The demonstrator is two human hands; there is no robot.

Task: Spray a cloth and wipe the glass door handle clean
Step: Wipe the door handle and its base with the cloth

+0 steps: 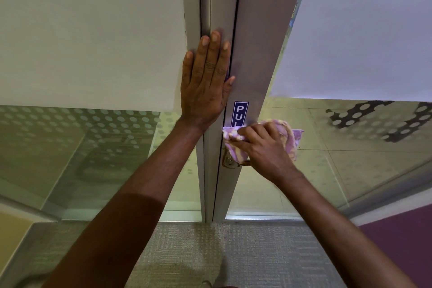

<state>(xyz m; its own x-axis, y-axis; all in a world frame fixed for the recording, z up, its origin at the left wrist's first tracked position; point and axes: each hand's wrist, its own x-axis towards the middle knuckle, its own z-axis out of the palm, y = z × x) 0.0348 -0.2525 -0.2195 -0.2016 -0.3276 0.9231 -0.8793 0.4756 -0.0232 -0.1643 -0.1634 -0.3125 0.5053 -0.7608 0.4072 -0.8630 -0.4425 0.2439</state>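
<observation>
Head view looked down a metal door frame [254, 58] set between frosted glass panels. A blue sticker [240, 113] on the frame carried white letters running downward; "PU" read plainly and the top of a third letter showed, while the rest was covered by the cloth [291, 138]. The left hand [205, 82] lay flat against the frame above the sticker, fingers straight and together, gripping nothing. The right hand [261, 147] was curled round the lilac-and-yellow cloth, bunching it and pressing it against the frame just below the sticker. The door handle [233, 162] sat directly under that hand and cloth, mostly hidden; only a brassy plate with a screw and a short piece of lever showed beneath the fabric. Dotted frosting [131, 119] patterned the lower glass on both sides. Grey carpet [187, 252] lay below the door.
</observation>
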